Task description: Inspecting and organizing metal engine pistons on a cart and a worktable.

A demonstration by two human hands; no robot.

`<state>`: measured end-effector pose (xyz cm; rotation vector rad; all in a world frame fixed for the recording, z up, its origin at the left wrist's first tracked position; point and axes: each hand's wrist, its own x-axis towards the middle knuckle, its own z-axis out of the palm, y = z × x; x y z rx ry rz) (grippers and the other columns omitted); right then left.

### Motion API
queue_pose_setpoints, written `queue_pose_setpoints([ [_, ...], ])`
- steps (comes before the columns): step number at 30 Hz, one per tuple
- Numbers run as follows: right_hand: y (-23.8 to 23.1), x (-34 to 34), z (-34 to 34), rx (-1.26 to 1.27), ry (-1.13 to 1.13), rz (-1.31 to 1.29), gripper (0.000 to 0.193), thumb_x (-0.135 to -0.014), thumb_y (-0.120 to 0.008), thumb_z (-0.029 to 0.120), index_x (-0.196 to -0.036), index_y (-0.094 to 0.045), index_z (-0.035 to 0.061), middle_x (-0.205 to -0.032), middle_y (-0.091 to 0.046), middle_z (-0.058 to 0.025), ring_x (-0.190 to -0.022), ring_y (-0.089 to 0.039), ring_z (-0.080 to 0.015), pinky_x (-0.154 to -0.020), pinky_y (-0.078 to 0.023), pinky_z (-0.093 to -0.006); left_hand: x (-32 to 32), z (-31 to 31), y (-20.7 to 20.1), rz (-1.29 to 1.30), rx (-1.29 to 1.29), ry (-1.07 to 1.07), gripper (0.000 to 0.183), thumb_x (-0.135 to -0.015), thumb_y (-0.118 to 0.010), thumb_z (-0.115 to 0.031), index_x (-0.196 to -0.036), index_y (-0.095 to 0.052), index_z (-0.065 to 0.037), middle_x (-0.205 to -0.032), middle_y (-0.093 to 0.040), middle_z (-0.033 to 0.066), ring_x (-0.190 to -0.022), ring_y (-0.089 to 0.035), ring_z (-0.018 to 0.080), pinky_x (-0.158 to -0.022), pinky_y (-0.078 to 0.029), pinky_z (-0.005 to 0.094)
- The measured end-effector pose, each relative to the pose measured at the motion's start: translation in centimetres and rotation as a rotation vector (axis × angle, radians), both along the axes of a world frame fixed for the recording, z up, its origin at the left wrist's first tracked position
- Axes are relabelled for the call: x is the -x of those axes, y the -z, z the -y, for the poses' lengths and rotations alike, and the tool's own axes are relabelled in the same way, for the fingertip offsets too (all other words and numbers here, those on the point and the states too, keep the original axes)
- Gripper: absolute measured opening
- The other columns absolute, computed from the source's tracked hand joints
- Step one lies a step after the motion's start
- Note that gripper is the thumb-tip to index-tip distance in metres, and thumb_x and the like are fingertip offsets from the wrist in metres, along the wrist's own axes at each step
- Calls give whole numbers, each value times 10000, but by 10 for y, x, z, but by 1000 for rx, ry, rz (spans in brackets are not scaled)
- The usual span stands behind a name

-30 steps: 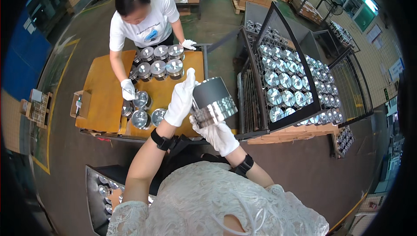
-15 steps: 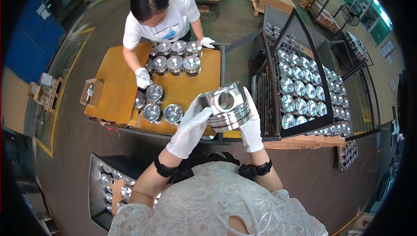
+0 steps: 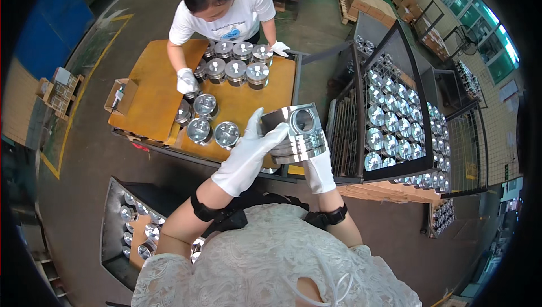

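Observation:
In front of me is a shiny metal engine piston (image 3: 294, 147), tilted, with its round pin bore facing me and its grooved ring end lowest. My left hand (image 3: 248, 157), in a white glove, grips it from the left, thumb laid across its side. From below and to the right, my gloved right hand (image 3: 320, 172) supports it; the fingers of that hand are mostly hidden behind the metal. Just left of my left hand, a piston (image 3: 227, 135) stands on the yellow tabletop (image 3: 271, 92), with a few more beside it.
Across the table a co-worker (image 3: 226, 10) in white gloves has one hand at a piston, near grouped pistons (image 3: 236, 71). An open carton (image 3: 120, 96) sits at the table's left. To the right stands a framed rack of pistons (image 3: 389, 116); a metal bin (image 3: 113, 233) holds more, lower left.
The piston has turned in my hands, its bore shifting toward the upper right. My left thumb now reaches further across it. The co-worker's hand has moved onto a piston. The whole view has shifted slightly.

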<state>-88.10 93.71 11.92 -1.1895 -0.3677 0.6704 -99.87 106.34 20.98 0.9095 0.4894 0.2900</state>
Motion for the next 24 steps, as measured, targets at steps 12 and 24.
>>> queue_pose_setpoints([
  [12, 12, 2, -3, -187, -6, -351, 273, -903, -606, 74, -1166, -531, 62, -1035, -594, -28, -876, -583, -113, -743, -496, -262, -1, 0, 4, -23, -4, 6, 716, -898, -617, -163, -1465, -191, -59, -1244, -438, 79, -1153, -459, 152, -1018, -354, 346],
  [24, -22, 5, -8, 7, 110, 217, 618, -827, -610, -42, -1399, -382, 11, -1278, -551, -95, -1108, -548, -149, -951, -435, -269, -15, -5, 40, 45, 111, -95, 667, -879, -591, -84, -1439, -231, -36, -1224, -514, 117, -1146, -510, 171, -1021, -365, 326],
])
